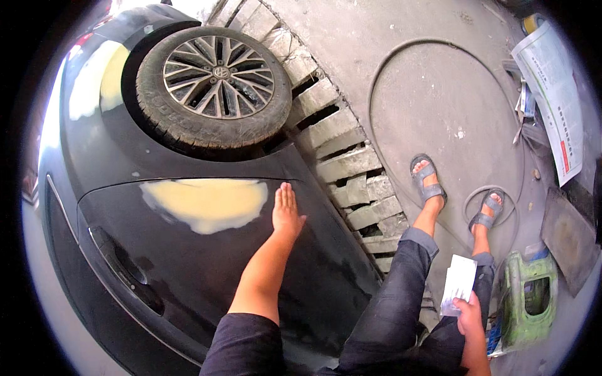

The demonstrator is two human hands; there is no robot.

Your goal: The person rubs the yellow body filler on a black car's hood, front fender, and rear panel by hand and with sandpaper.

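Note:
My left hand (287,214) lies flat against the dark rear door panel (244,277) of a car, fingers extended and nothing in its grasp. Just left of its fingers is a patch of pale yellow body filler (209,202) with a grey feathered edge, below the door seam. Over by my legs, my right hand (469,312) grips a few thin white sheets (458,279) between thumb and fingers; their exact material is unclear. The door handle (124,270) sits farther left on the panel.
A Volkswagen wheel (218,75) fills the arch ahead. A slatted floor grating (348,162) with dark gaps runs beside the car. A hose (371,94) loops over the concrete around my sandalled feet. A green plastic stool (529,301) and a printed sheet (550,103) are at right.

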